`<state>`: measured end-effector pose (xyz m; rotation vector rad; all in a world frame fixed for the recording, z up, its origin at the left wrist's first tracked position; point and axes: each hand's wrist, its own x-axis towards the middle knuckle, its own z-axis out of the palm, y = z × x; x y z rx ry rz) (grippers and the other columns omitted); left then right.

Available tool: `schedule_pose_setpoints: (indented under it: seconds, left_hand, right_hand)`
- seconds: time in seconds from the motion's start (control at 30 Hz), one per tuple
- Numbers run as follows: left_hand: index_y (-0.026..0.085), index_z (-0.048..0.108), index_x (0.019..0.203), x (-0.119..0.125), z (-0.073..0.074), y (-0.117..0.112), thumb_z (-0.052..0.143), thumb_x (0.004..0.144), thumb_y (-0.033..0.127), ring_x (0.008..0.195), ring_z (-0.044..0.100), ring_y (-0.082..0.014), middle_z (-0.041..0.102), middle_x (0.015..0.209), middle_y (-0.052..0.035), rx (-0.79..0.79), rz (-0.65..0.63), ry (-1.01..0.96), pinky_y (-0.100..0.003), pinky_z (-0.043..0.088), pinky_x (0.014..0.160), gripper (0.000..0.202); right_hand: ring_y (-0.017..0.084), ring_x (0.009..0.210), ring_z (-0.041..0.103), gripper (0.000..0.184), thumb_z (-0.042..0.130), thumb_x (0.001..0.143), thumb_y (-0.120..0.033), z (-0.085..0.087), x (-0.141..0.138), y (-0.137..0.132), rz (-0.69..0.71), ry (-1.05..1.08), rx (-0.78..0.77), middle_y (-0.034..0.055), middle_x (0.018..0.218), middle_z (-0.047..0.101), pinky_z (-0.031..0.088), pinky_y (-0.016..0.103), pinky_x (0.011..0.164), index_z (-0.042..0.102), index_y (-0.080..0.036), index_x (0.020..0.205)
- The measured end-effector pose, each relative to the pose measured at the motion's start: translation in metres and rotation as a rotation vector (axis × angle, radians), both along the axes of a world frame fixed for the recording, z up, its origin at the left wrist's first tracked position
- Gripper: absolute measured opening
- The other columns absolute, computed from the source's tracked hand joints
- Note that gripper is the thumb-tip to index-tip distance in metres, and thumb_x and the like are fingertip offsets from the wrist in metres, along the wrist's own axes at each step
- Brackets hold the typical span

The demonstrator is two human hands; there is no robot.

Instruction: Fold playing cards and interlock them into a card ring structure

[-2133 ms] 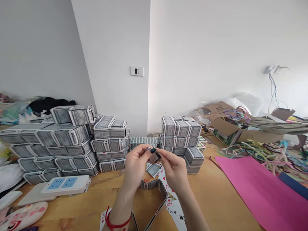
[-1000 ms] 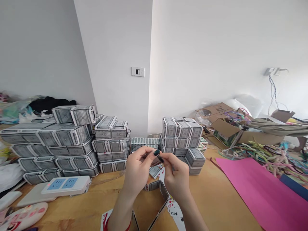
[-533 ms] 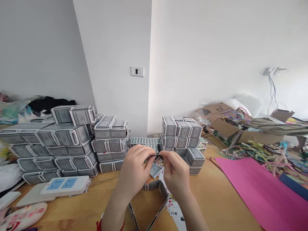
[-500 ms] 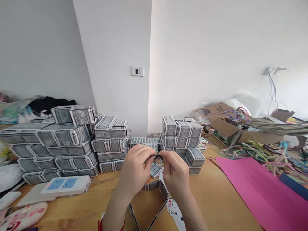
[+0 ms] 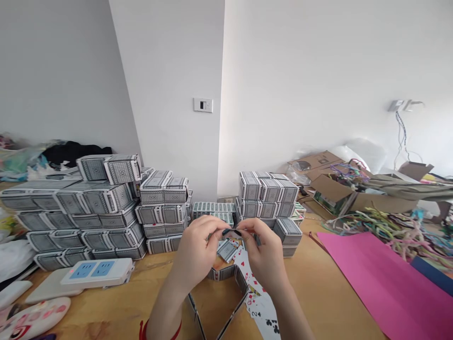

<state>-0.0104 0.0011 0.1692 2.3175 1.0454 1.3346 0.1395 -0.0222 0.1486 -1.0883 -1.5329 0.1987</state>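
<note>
My left hand [image 5: 201, 245] and my right hand [image 5: 264, 248] meet at the middle, each pinching one end of a playing card [image 5: 232, 232] seen almost edge-on and bent between the fingertips. Below them on the table stands an open, many-sided ring of folded cards [image 5: 226, 274]. A grey-backed stack of cards [image 5: 226, 250] lies just beyond the ring. Loose face-up cards [image 5: 262, 307] spread along the ring's right side, partly under my right forearm.
Stacked blocks of folded cards [image 5: 85, 198] fill the left back, with another stack [image 5: 269, 193] right of centre. A white power strip [image 5: 97, 273] sits at left. Pink paper [image 5: 392, 278], fuzzy craft stems [image 5: 396, 236] and a cardboard box [image 5: 375, 200] occupy the right.
My fingertips have moved slightly apart and the card between them shows more of its surface. My right hand has shifted a little right, uncovering more of the loose cards.
</note>
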Motion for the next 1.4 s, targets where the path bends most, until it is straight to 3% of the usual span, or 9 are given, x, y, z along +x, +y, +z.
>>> schedule_pose_setpoints:
  seconds: [0.17, 0.37, 0.5, 0.63, 0.8, 0.93, 1.13, 1.3, 1.4]
  left_hand:
    - [0.022, 0.063, 0.080, -0.002, 0.003, -0.004, 0.042, 0.083, 0.016, 0.085, 0.058, -0.0186, 0.065, 0.084, -0.0038, 0.018, -0.013, 0.023, -0.032, 0.044, 0.078, 0.023]
    - [0.021, 0.063, 0.076, 0.001, 0.002, -0.001, 0.048, 0.080, 0.021, 0.077, 0.058, -0.0183, 0.065, 0.079, -0.0044, 0.030, 0.095, -0.049, -0.029, 0.045, 0.069, 0.015]
    - [0.021, 0.062, 0.071, 0.002, 0.001, -0.001, 0.049, 0.079, 0.019, 0.079, 0.059, -0.0187, 0.065, 0.080, -0.0040, 0.012, 0.091, -0.075, -0.029, 0.044, 0.071, 0.015]
    - [0.021, 0.063, 0.070, 0.002, 0.001, 0.000, 0.051, 0.078, 0.021, 0.075, 0.059, -0.0179, 0.065, 0.077, -0.0025, -0.151, 0.048, -0.141, -0.027, 0.043, 0.069, 0.014]
    - [0.017, 0.064, 0.075, 0.007, -0.003, 0.005, 0.057, 0.075, 0.032, 0.065, 0.058, -0.0171, 0.064, 0.070, -0.0037, -0.543, -0.117, -0.425, -0.026, 0.045, 0.061, 0.017]
    - [0.016, 0.063, 0.068, 0.008, -0.008, 0.007, 0.058, 0.074, 0.035, 0.055, 0.052, -0.0125, 0.060, 0.060, -0.0005, -0.603, -0.115, -0.493, -0.022, 0.041, 0.053, 0.021]
    - [0.018, 0.068, 0.075, 0.008, -0.011, 0.012, 0.059, 0.072, 0.031, 0.062, 0.059, -0.0167, 0.067, 0.070, -0.0037, -0.484, 0.034, -0.423, -0.025, 0.044, 0.056, 0.016]
    - [0.018, 0.062, 0.098, 0.009, -0.010, 0.016, 0.062, 0.070, 0.034, 0.075, 0.062, -0.0182, 0.067, 0.086, -0.0060, -0.535, -0.002, -0.462, -0.026, 0.047, 0.064, 0.032]
    - [0.016, 0.060, 0.089, 0.007, -0.010, 0.018, 0.066, 0.065, 0.031, 0.072, 0.062, -0.0164, 0.066, 0.082, -0.0044, -0.590, 0.043, -0.457, -0.025, 0.047, 0.063, 0.028]
  right_hand:
    - [0.015, 0.067, 0.057, 0.015, 0.047, 0.079, -0.013, 0.002, 0.004, -0.003, 0.023, 0.043, 0.011, 0.0010, 0.068, 0.061, 0.045, 0.026, 0.062, 0.057, -0.020, 0.070]
    - [0.016, 0.068, 0.061, 0.009, 0.054, 0.077, -0.023, -0.001, 0.009, 0.004, 0.081, 0.176, -0.119, 0.0032, 0.072, 0.066, 0.050, 0.027, 0.062, 0.062, -0.020, 0.075]
    - [0.016, 0.063, 0.061, 0.007, 0.058, 0.074, -0.023, -0.003, 0.009, 0.007, 0.084, 0.265, -0.162, 0.0029, 0.068, 0.065, 0.050, 0.026, 0.058, 0.062, -0.018, 0.071]
    - [0.015, 0.062, 0.059, 0.009, 0.059, 0.071, -0.019, -0.003, 0.011, 0.006, 0.119, 0.297, -0.177, 0.0024, 0.064, 0.064, 0.048, 0.025, 0.057, 0.061, -0.018, 0.063]
    - [0.014, 0.060, 0.057, 0.008, 0.063, 0.068, -0.019, -0.004, 0.012, 0.008, 0.331, 0.451, -0.245, 0.0011, 0.062, 0.062, 0.046, 0.025, 0.055, 0.059, -0.018, 0.061]
    - [0.013, 0.058, 0.055, 0.013, 0.065, 0.068, -0.024, -0.003, 0.012, 0.010, 0.424, 0.486, -0.301, 0.0005, 0.061, 0.060, 0.045, 0.024, 0.054, 0.057, -0.017, 0.060]
    - [0.013, 0.060, 0.055, 0.019, 0.059, 0.075, -0.034, -0.004, 0.007, 0.010, 0.318, 0.314, -0.385, 0.0042, 0.071, 0.063, 0.047, 0.025, 0.054, 0.062, -0.015, 0.076]
    - [0.012, 0.056, 0.055, 0.025, 0.062, 0.072, -0.040, -0.010, 0.003, 0.017, 0.266, 0.546, -0.384, 0.0030, 0.069, 0.062, 0.049, 0.024, 0.050, 0.062, -0.016, 0.078]
    - [0.012, 0.058, 0.056, 0.028, 0.066, 0.068, -0.041, -0.011, 0.004, 0.019, 0.281, 0.687, -0.395, 0.0022, 0.068, 0.063, 0.050, 0.025, 0.052, 0.061, -0.016, 0.078]
